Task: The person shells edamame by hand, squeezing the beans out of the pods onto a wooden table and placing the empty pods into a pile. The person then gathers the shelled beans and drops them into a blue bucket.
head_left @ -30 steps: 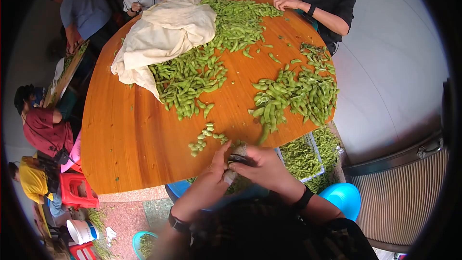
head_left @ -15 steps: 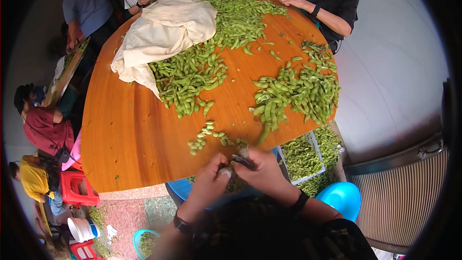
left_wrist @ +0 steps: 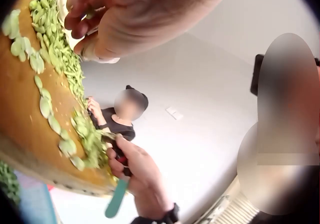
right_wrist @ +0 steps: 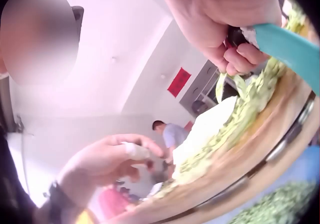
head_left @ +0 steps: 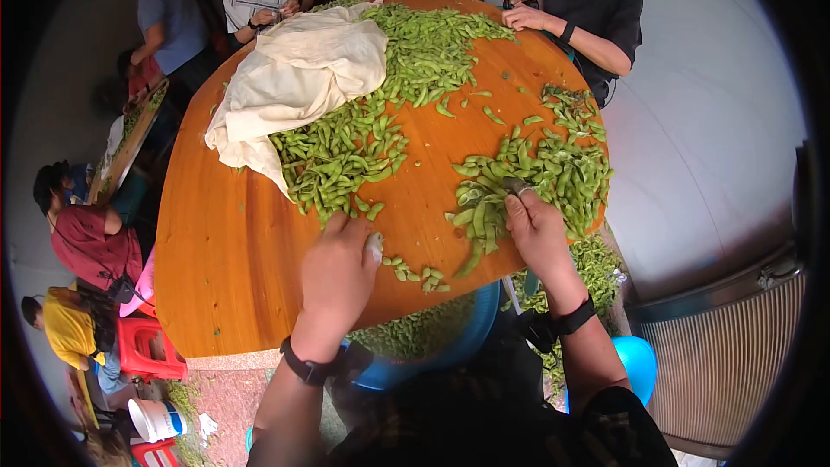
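Note:
My left hand (head_left: 339, 272) is over the near side of the round table (head_left: 251, 294), beside a few shelled green beans (head_left: 402, 270). White tape wraps a digit, and its curled fingers pinch a small green bean (left_wrist: 90, 14) in the left wrist view. My right hand (head_left: 538, 229) is at the near edge of a pile of green soybean pods (head_left: 575, 169), gripping a tool with a teal handle (right_wrist: 287, 46); a dark part shows in the fist and its working end is hidden. Pale pods (right_wrist: 220, 87) hang under those fingers in the right wrist view.
A cream cloth (head_left: 298, 78) covers part of a larger pod heap (head_left: 424, 43). A person in black (head_left: 596, 9) works across the table. Below the near edge stands a blue basin (head_left: 480, 329) with green beans. Red stools (head_left: 147, 350) stand at left.
My hands were together over the basin and have parted. The left moved up and left over the shelled beans; the right moved up and right to the pods with the tool.

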`<state>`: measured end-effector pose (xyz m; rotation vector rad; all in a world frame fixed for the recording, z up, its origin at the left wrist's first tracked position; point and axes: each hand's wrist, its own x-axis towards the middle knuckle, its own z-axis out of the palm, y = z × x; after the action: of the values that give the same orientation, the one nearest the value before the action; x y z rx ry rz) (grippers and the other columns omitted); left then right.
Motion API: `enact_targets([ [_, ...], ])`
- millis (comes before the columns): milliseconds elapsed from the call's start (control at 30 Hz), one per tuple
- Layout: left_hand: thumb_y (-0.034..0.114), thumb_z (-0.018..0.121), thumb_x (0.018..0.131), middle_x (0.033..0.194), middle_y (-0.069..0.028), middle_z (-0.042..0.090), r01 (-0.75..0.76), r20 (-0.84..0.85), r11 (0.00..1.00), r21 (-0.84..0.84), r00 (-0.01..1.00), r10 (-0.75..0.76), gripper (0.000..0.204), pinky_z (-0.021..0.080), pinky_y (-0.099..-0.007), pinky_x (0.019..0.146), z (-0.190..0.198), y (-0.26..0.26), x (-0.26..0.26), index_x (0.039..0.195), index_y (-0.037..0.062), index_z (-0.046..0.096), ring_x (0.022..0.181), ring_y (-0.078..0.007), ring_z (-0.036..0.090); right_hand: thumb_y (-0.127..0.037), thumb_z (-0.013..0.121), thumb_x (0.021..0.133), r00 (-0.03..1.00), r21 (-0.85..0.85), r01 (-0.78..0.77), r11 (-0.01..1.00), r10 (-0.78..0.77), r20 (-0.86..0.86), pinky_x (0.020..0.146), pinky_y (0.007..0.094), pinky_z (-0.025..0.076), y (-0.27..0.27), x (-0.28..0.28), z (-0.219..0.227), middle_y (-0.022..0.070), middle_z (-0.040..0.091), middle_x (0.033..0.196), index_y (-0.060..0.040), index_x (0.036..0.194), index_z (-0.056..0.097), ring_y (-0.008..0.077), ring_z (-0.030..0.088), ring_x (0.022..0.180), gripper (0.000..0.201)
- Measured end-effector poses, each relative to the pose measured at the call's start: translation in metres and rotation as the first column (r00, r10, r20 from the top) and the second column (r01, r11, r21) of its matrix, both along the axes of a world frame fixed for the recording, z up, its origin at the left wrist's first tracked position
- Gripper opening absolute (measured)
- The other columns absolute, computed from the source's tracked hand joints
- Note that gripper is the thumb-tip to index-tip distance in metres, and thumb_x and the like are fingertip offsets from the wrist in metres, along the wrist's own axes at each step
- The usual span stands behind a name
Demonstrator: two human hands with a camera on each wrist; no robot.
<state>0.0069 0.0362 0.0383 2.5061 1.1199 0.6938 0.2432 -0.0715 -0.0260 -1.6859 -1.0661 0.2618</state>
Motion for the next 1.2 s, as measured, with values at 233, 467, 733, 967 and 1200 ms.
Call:
enact_targets([
  [233,0.005,0.063,0.080,0.097,-0.0207,0.061,0.026,-0.196,0.991,0.130,0.981,-0.001,0.013,0.052,-0.0446,0.067,-0.047,0.059,0.022,0.092,0.0003,0.061,0.078,-0.0388,0.063,-0.003,0.051,0.091,0.999,0.022,-0.018,1.000,0.019,-0.030,0.051,0.0300,0.041,-0.019,-0.003,0.009,0.0101,0.050,0.064,0.0011,0.101,0.059,0.0152,0.052,0.053,0.014],
  [467,-0.002,0.058,0.087,0.094,-0.0064,0.066,0.200,0.271,0.791,-0.578,0.962,-0.045,0.029,0.049,-0.0245,0.052,-0.018,-0.009,0.018,0.115,0.0038,0.064,0.060,-0.0138,0.062,-0.011,0.049,0.097,0.658,-0.071,-0.490,0.869,0.316,-0.683,0.046,0.0205,0.043,-0.016,-0.052,0.030,-0.0017,0.056,0.072,-0.0065,0.113,0.060,0.0045,0.052,0.053,0.020],
  [733,-0.007,0.056,0.086,0.093,-0.0044,0.062,0.320,0.367,0.865,-0.387,0.914,-0.174,0.046,0.048,-0.0208,0.055,-0.046,-0.043,-0.003,0.129,0.0090,0.059,0.064,-0.0070,0.058,-0.014,0.051,0.097,0.575,-0.043,-0.598,0.801,0.391,-0.718,0.044,0.0209,0.041,-0.025,-0.077,0.022,-0.0022,0.057,0.070,-0.0053,0.100,0.061,0.0052,0.052,0.051,0.013],
  [967,-0.001,0.061,0.083,0.094,-0.0157,0.063,0.185,0.274,0.968,-0.171,0.952,-0.134,0.043,0.052,-0.0355,0.071,-0.056,-0.063,-0.003,0.125,0.0082,0.060,0.078,-0.0304,0.064,-0.007,0.052,0.096,0.547,0.083,-0.515,0.853,0.402,-0.734,0.049,0.0208,0.038,-0.030,-0.097,0.007,-0.0031,0.054,0.068,-0.0045,0.103,0.062,0.0034,0.047,0.055,0.013],
  [1200,-0.011,0.055,0.081,0.090,-0.0087,0.063,0.176,0.375,0.964,-0.200,0.923,-0.091,0.045,0.050,-0.0250,0.063,-0.074,-0.068,-0.010,0.123,0.0046,0.062,0.072,-0.0127,0.061,-0.007,0.051,0.097,0.483,0.098,-0.455,0.885,0.338,-0.808,0.050,0.0199,0.036,-0.028,-0.109,0.002,-0.0046,0.051,0.067,-0.0051,0.106,0.062,0.0024,0.046,0.058,0.015],
])
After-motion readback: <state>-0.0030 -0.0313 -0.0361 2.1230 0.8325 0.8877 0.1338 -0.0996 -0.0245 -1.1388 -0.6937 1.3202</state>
